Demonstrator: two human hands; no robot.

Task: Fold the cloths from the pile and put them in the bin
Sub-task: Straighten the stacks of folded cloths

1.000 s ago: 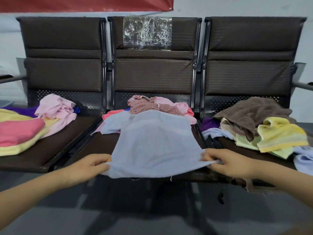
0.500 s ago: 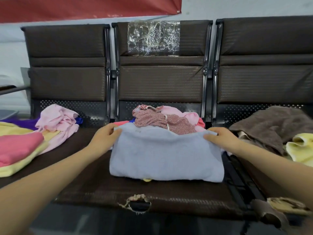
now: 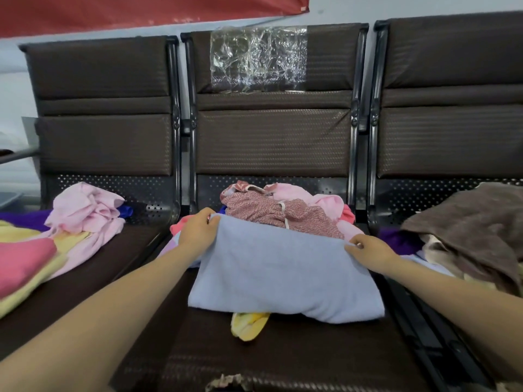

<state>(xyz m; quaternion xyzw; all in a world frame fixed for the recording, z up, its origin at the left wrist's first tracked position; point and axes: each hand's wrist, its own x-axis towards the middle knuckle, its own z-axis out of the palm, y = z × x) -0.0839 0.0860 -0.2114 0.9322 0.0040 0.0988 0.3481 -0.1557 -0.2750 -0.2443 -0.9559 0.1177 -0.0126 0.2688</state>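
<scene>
A light blue cloth (image 3: 283, 273) lies folded over on the middle seat, its far edge resting against a pile of pink and patterned cloths (image 3: 280, 210). My left hand (image 3: 198, 230) pinches the cloth's far left corner. My right hand (image 3: 368, 248) pinches its far right corner. A yellow cloth (image 3: 249, 325) pokes out from under the blue one at the front. No bin is in view.
Pink, yellow and purple cloths (image 3: 85, 216) cover the left seat. A brown towel (image 3: 475, 230) tops a heap on the right seat. Three dark chair backs (image 3: 271, 137) stand behind. The middle seat's front edge (image 3: 226, 381) is torn.
Both hands carried the blue cloth's near edge away from me and over to the far edge, folding it in half. The camera moved closer and the yellow cloth now shows beneath.
</scene>
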